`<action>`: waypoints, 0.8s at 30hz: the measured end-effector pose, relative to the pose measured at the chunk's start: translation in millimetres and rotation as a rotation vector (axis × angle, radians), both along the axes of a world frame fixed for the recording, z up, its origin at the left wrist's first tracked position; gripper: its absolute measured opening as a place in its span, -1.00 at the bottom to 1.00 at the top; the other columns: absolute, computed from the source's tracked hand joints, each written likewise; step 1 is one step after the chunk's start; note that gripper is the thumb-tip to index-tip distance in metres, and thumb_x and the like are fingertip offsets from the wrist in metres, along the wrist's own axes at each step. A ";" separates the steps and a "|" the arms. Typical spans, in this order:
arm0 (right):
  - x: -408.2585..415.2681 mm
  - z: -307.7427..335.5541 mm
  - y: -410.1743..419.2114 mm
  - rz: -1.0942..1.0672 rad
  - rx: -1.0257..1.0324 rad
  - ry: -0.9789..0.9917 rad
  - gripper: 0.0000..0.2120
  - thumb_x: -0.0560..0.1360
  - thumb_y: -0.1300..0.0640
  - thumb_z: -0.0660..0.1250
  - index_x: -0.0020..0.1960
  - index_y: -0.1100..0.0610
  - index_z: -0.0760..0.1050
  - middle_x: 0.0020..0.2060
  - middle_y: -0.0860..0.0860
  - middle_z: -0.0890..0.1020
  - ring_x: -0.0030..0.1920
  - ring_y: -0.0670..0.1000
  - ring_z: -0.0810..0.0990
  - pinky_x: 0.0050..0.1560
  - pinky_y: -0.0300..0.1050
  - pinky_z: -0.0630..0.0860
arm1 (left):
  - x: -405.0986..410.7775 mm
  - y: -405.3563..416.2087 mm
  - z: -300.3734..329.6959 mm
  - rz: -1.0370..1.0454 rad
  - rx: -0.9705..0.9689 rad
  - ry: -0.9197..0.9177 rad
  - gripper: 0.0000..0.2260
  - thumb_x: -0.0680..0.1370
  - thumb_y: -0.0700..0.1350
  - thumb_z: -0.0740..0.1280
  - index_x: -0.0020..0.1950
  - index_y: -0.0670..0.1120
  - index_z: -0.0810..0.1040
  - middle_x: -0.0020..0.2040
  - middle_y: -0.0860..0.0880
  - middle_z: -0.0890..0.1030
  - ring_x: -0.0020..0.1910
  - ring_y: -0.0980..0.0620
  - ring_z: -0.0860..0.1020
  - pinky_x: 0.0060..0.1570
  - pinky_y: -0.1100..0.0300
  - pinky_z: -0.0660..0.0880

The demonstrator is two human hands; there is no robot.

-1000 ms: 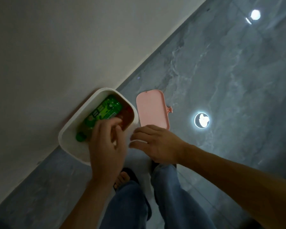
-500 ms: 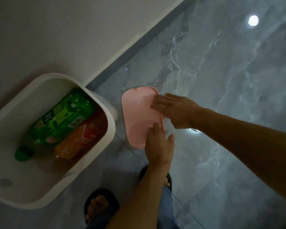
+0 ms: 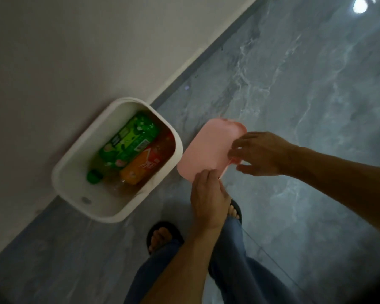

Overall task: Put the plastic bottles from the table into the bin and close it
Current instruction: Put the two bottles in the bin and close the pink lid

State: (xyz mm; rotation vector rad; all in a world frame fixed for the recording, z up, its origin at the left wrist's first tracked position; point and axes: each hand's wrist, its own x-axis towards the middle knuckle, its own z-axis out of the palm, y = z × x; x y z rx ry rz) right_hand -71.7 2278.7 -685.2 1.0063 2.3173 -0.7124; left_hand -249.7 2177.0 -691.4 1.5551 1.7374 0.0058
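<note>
Both hands are gripping the pink lid [image 3: 208, 150]: left hand [image 3: 208, 199] pinches its near edge, right hand [image 3: 260, 153] its right edge. Open white bin [image 3: 176, 159] sits just left of them, green bottle [image 3: 127, 143] and orange bottle [image 3: 148, 163] lying inside.

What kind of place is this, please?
Probably a room in a home. A grey marble-look tiled floor meets a plain wall, a small white bin stands against it, and the person wears sandals.
</note>
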 end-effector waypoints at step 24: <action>-179.8 253.4 -76.5 -0.969 -0.035 0.549 -0.73 0.55 -0.13 0.27 0.20 -0.08 0.51 -0.04 -0.19 0.58 -0.20 -0.24 0.51 -0.18 -0.43 0.44 | -182.4 80.8 306.6 -0.515 0.185 0.189 -0.71 0.51 -0.15 0.45 0.24 -0.02 0.62 0.18 -0.01 0.55 0.24 -0.03 0.49 0.24 0.09 0.54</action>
